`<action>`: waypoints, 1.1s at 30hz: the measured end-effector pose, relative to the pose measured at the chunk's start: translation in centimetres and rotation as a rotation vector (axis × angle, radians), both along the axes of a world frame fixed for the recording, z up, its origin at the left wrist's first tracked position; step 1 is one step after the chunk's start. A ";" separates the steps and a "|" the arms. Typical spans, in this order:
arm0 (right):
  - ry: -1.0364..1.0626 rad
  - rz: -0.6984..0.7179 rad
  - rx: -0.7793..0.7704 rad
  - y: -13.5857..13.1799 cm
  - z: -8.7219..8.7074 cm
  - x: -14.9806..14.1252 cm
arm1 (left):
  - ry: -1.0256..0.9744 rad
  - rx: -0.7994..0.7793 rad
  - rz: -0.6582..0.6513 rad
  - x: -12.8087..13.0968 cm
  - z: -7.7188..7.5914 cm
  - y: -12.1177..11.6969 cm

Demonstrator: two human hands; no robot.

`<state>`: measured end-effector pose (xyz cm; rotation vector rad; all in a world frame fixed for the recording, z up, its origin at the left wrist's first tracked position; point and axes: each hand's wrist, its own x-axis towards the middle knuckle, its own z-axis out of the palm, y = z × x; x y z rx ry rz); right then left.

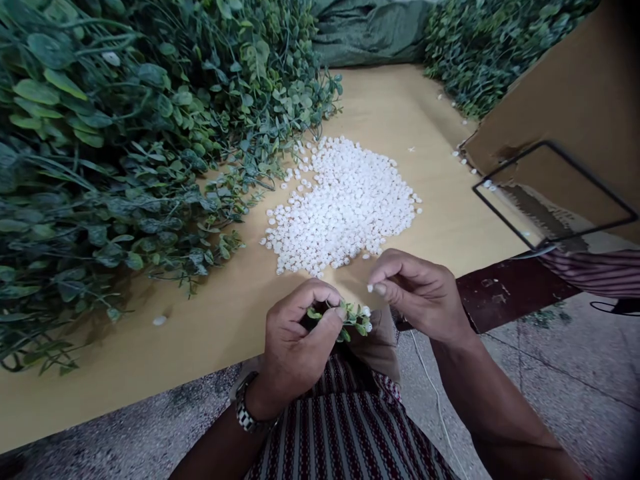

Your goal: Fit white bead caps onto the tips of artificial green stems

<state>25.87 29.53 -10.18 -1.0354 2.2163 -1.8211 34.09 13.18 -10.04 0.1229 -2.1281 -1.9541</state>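
My left hand (303, 343) is closed on an artificial leaf sprig (355, 323), its thumb and forefinger pinching the stem. Small white pieces sit at the sprig's right end. Just to the right, my right hand (425, 297) pinches a small white bead-like piece (370, 288) between thumb and forefinger. That piece is apart from the sprig, a little above its tip. Beyond both hands a broad heap of small white round pieces (345, 207) lies on the yellowish table (235, 320).
Piled artificial greenery (150, 133) covers the table's left side, with more greenery (490, 47) at the back right. A green cloth bundle (373, 30) lies at the back. On the right stand a cardboard piece (560, 107) and a black wire frame (555, 147). One white piece (159, 321) lies alone.
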 end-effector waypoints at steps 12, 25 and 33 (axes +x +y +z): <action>-0.299 0.257 -0.222 -0.7 -0.8 1.1 | 0.161 0.018 -0.127 0.2 -0.1 0.1; -0.269 0.300 -0.253 -0.7 -1.1 1.0 | 0.162 -0.003 -0.148 0.2 -0.2 0.1; -0.210 0.262 -0.215 -0.7 -1.1 1.1 | 0.157 -0.043 -0.113 0.4 -0.3 0.3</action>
